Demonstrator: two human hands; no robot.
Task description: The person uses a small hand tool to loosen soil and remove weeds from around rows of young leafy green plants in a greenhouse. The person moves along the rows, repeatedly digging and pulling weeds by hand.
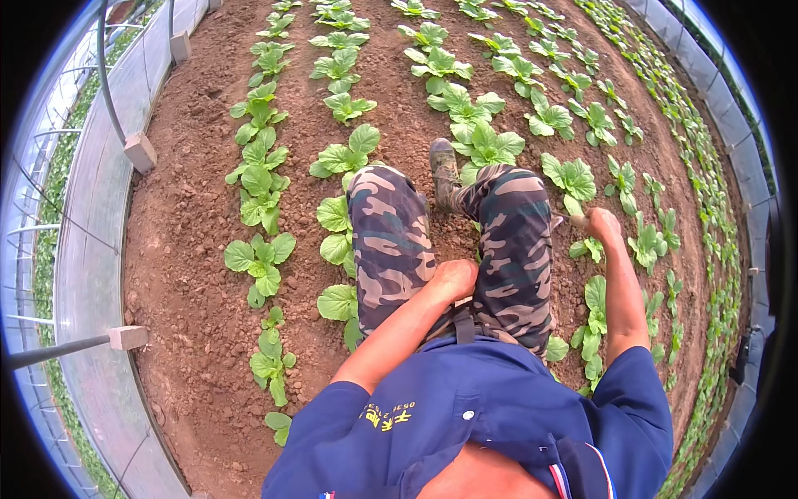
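My right hand (602,223) is closed around the light handle of a small hand tool (578,221), out beyond my right knee. The tool's far end, near the camouflage trouser leg, is too small to make out. Just above it grows a broad-leaved green seedling (572,178), and a smaller leafy plant (587,249) stands below. My left hand (456,279) rests between my thighs with the fingers curled under and hidden, so whether it holds anything does not show.
Rows of leafy plants (257,187) run through loose brown soil (187,249). One boot (444,168) stands close to a large plant (489,145). At left, a plastic-sheet wall (93,262) has metal hoops and blocks (140,153). A denser green strip (711,237) lines the right.
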